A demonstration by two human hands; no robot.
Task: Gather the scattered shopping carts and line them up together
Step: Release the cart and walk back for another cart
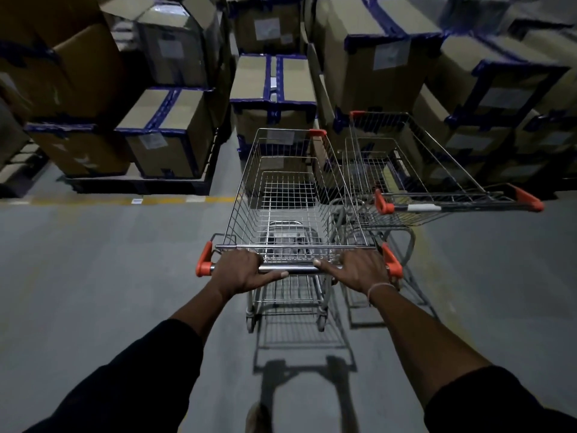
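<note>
Taped cardboard boxes (175,126); hands (243,270) grip wire cart (290,195).

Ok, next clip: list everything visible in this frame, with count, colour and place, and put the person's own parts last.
near shopping cart: one, silver wire with orange corner caps, centre, nose toward the boxes, basket looks empty.
second shopping cart: one, silver wire with orange handle ends, right of the first and angled to it; whether they touch cannot be told.
cardboard boxes: many, brown with blue tape and white labels, stacked across the back.
pallet: one seen, dark, under the left stack.
floor line: one, yellow, left, before the pallet.
floor: grey, with the cart's shadow.
left hand: grips the near cart's handle bar, left end.
right hand: grips the same bar, right end; pale band on the wrist.
sleeves: two, black, bottom corners.
</note>
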